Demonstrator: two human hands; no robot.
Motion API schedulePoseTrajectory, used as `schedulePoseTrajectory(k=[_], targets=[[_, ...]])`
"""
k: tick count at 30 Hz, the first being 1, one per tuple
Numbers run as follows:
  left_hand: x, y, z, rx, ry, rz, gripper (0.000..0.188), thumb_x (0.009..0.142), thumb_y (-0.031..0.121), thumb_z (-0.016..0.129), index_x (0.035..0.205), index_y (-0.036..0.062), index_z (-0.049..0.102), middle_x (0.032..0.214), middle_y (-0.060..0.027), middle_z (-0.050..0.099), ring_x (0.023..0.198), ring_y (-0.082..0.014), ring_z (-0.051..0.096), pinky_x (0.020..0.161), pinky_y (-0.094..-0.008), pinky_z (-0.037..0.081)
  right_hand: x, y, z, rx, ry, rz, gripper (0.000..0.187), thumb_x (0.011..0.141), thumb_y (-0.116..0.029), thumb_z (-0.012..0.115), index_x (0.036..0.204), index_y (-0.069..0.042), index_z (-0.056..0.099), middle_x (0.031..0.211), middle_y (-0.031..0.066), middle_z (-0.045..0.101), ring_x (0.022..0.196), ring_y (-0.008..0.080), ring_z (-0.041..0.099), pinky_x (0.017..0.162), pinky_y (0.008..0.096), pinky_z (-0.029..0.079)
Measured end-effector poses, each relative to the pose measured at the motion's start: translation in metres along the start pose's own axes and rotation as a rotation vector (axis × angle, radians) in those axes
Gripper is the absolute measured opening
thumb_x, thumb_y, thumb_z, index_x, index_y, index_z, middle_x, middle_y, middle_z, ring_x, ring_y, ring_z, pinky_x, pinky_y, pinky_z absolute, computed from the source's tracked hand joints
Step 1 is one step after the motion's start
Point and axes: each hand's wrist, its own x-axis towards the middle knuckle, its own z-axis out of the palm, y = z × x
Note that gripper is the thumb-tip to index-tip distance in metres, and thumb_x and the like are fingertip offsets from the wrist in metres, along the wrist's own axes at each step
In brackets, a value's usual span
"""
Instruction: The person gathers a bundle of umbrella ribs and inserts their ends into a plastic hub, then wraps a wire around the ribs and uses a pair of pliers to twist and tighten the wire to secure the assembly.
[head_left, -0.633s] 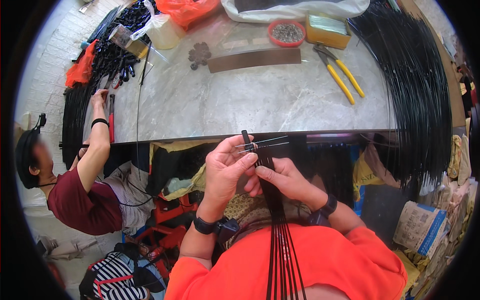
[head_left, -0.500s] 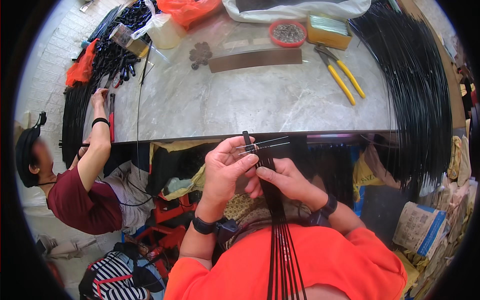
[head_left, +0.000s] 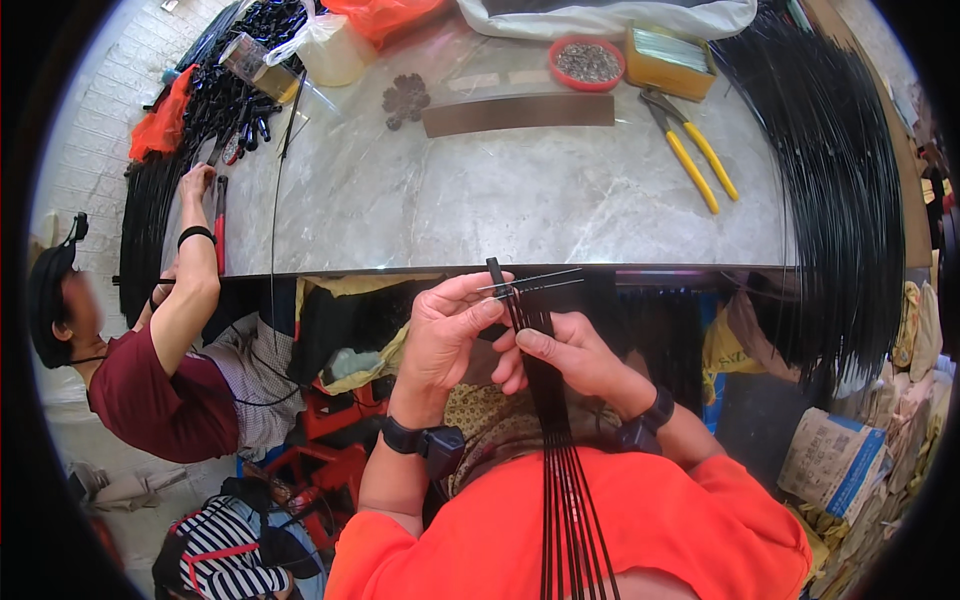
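Note:
In front of my body, just off the table's near edge, my left hand (head_left: 447, 335) pinches the upper end of a bundle of thin black strips (head_left: 550, 400). A short black piece (head_left: 494, 272) sticks up past its fingertips. Two thin silvery wires (head_left: 550, 280) lie crosswise through the strips' top and point to the right. My right hand (head_left: 570, 352) is closed round the bundle slightly lower, its thumb across the front. Below it the strips fan out down over my orange shirt. How the strips join at the top is partly hidden by my fingers.
On the grey table (head_left: 350, 210) lie yellow-handled cutters (head_left: 690, 150), a brown strip (head_left: 520, 116), a red bowl of small metal parts (head_left: 586, 64) and a yellow box (head_left: 668, 62). Long black rods (head_left: 830, 200) hang over the right side. At left a co-worker (head_left: 165, 390) reaches across the table.
My left thumb has drawn back a little to the left, so more of the strips' top shows. My right hand keeps its grip. The whole view has shifted slightly.

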Motion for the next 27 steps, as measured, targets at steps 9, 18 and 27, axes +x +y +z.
schedulePoseTrajectory(k=[9, 18, 27], targets=[[0.002, -0.003, -0.002, 0.020, 0.013, 0.031, 0.034, 0.087, -0.001, 0.072, 0.120, -0.0061, 0.065, 0.103, -0.0152, 0.073, 0.088, -0.0179, 0.069, 0.079, -0.0298, 0.057, 0.001, 0.001, 0.000, -0.007, 0.012, -0.006, 0.036, 0.105, -0.026, 0.051, 0.114, 0.006, 0.062, 0.092, 0.0173, 0.072, 0.080, 0.0225, 0.072, 0.074, 0.0328, 0.059], [-0.007, 0.012, 0.018, 0.188, 0.050, 0.058, 0.039, 0.086, -0.004, 0.070, 0.125, -0.0068, 0.063, 0.109, -0.0160, 0.072, 0.097, -0.0201, 0.069, 0.087, -0.0313, 0.055, 0.002, -0.001, -0.001, -0.041, 0.015, -0.006, 0.032, 0.106, -0.024, 0.049, 0.116, 0.004, 0.061, 0.094, 0.0154, 0.072, 0.080, 0.0184, 0.071, 0.075, 0.0306, 0.058], [-0.010, 0.014, 0.027, 0.353, 0.153, 0.100, 0.034, 0.091, -0.003, 0.066, 0.125, -0.0067, 0.062, 0.103, -0.0107, 0.071, 0.084, -0.0108, 0.064, 0.076, -0.0244, 0.053, 0.003, -0.001, 0.006, -0.096, 0.057, 0.021, 0.035, 0.106, -0.027, 0.051, 0.116, 0.005, 0.061, 0.093, 0.0158, 0.072, 0.083, 0.0210, 0.072, 0.075, 0.0321, 0.059]])
